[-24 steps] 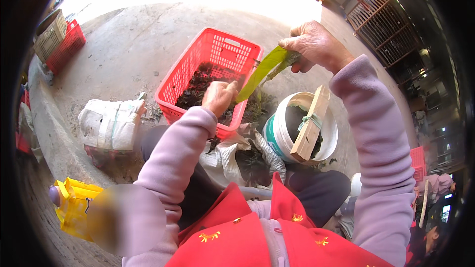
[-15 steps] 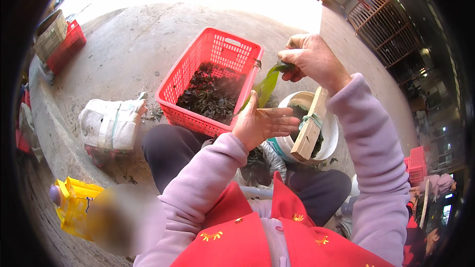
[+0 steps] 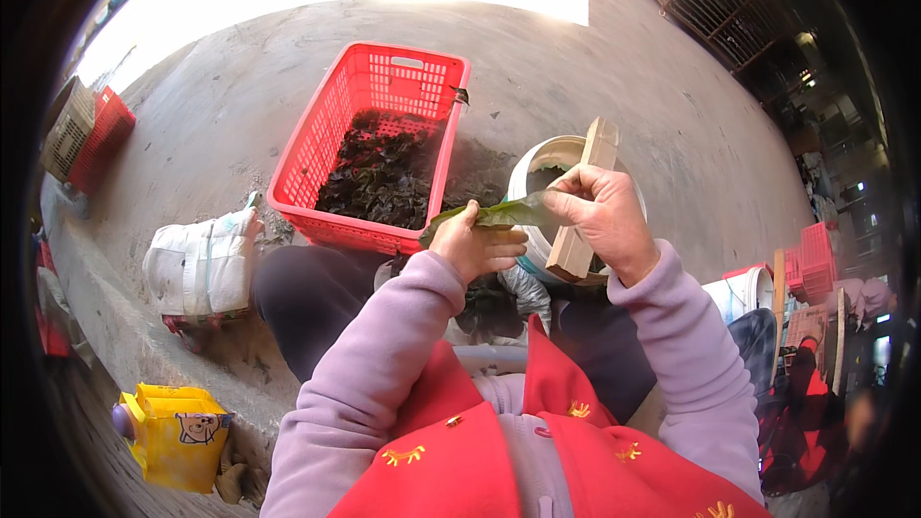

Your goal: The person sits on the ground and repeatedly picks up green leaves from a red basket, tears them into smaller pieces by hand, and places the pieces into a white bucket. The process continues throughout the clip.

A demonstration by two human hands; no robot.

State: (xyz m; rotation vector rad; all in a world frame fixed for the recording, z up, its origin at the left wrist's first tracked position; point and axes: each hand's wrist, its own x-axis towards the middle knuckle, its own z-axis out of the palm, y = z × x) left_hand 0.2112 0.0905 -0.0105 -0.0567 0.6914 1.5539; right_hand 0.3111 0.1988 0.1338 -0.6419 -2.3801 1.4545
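A long, flat strip of green seaweed (image 3: 508,214) stretches between my two hands. My right hand (image 3: 609,225) pinches its right end between thumb and fingers, above a wooden bar (image 3: 600,146) that lies across a white bucket (image 3: 531,173). The strip's other end runs through the crook of my left thumb; the fingers of my left hand (image 3: 470,247) reach out to the right beneath it. Ahead and to the left stands a red plastic crate (image 3: 357,230), with a heap of dark, wet-looking seaweed (image 3: 384,177) in it. Part of the bucket's inside is hidden by my right hand.
A folded white sack (image 3: 201,264) lies left of my knee. A yellow bag (image 3: 182,436) stands at lower left, beyond which runs a low concrete ledge (image 3: 101,273). More crates (image 3: 101,139) are at far left. Another person sits at lower right, near a white bucket (image 3: 739,293).
My right hand has come down and nearer, turning the seaweed strip from steeply slanted to almost level. The whole view has shifted rightward, showing more of the right side.
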